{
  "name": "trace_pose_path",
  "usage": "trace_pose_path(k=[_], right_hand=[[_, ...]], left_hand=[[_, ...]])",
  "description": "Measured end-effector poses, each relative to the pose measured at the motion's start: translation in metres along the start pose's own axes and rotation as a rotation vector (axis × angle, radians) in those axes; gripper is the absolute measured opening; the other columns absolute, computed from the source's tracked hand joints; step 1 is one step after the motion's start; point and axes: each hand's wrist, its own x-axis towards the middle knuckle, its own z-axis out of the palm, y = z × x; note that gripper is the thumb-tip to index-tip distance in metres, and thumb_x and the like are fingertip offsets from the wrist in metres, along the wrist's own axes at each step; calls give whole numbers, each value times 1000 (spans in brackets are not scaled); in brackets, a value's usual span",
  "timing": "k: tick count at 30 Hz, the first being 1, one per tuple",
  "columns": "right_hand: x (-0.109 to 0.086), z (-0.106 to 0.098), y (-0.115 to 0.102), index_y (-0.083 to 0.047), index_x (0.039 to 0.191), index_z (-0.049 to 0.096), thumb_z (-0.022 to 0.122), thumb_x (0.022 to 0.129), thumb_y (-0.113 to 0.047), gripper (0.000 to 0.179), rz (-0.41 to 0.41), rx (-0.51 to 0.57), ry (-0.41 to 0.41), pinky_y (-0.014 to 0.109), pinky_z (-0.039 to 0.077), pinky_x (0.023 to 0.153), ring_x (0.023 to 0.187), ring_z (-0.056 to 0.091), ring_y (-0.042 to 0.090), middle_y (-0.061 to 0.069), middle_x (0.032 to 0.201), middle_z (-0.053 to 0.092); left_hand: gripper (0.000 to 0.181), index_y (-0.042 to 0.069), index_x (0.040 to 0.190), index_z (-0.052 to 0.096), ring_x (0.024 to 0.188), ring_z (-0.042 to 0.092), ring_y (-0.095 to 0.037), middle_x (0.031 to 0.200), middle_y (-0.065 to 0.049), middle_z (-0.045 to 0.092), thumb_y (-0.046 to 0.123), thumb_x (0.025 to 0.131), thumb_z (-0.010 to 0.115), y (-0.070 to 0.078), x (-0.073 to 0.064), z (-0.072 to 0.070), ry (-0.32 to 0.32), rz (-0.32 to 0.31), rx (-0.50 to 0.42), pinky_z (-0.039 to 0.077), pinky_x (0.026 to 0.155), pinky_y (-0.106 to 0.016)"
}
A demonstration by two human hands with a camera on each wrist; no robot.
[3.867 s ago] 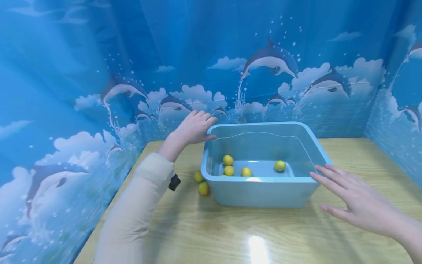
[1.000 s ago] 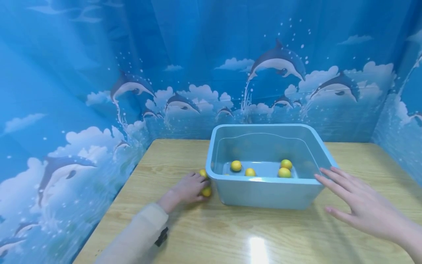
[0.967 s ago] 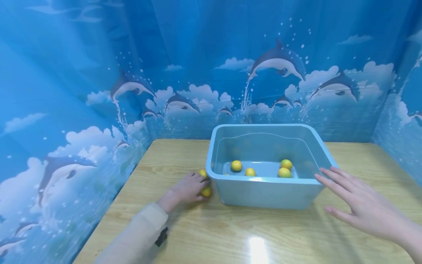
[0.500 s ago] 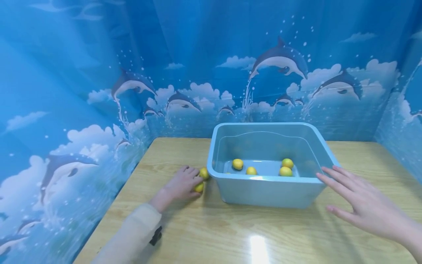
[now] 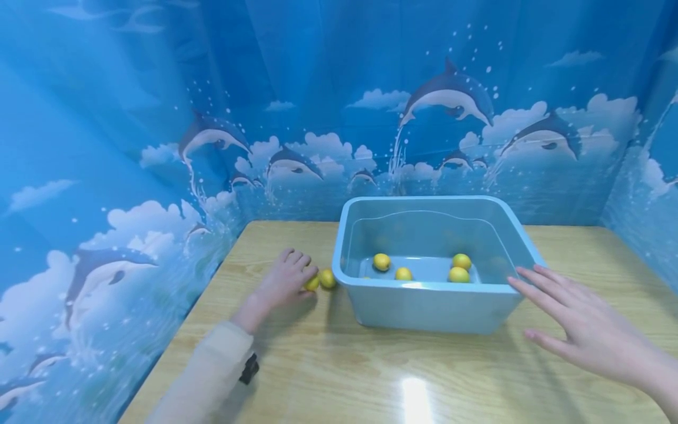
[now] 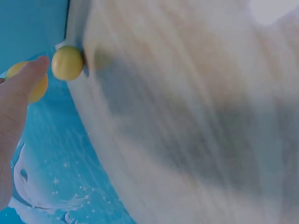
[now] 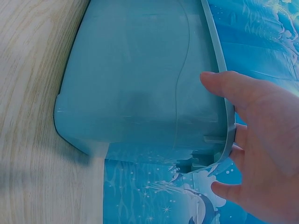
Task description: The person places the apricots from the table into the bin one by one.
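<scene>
My left hand (image 5: 281, 280) is low over the table, left of a light-blue plastic bin (image 5: 429, 309). It holds a small yellow citrus fruit (image 5: 312, 284), partly hidden by the fingers; in the left wrist view the thumb (image 6: 28, 77) lies across that fruit (image 6: 41, 88). Another citrus fruit (image 5: 328, 278) sits on the table between this hand and the bin. My right hand (image 5: 588, 324) has its fingers straight, their tips at the bin's front right corner. In the right wrist view they are at the rim (image 7: 229, 116).
Inside the bin lie several more citrus fruits, among them one at the left (image 5: 381, 262) and one at the right (image 5: 458, 274); the front wall hides part of the floor. A wooden table (image 5: 339, 377) carries everything. Dolphin-printed curtains (image 5: 318, 88) stand behind and beside it.
The left hand first leaves the bin's left rim and goes down to the fruits beside it. Lately it has moved left and back, carrying one citrus fruit from the bin. The right hand stays put.
</scene>
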Motion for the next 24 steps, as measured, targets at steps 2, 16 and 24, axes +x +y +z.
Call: trace_pose_path(k=[2, 16, 24], right_hand=[[0, 0, 0, -18, 142, 37, 71, 77, -43, 78, 7, -3, -2, 28, 4, 111, 137, 21, 20, 9, 141, 39], [2, -1, -2, -17, 142, 38, 71, 77, -41, 77, 5, 1, -5, 31, 6, 112, 137, 21, 20, 10, 141, 40], [3, -2, -2, -17, 142, 38, 71, 77, -41, 77, 9, 5, -13, 31, 7, 112, 137, 22, 20, 11, 140, 40]], left_hand=[[45, 13, 95, 58, 92, 50, -25, 93, -7, 52, 45, 69, 76, -4, 2, -4, 6, -14, 0, 36, 93, -48], [42, 12, 92, 59, 88, 52, -27, 92, -8, 53, 43, 70, 77, -27, 20, -33, 67, -62, 19, 41, 85, -45], [45, 12, 95, 61, 86, 49, -29, 92, -10, 53, 49, 71, 74, -40, 36, -50, 77, -66, 95, 39, 80, -43]])
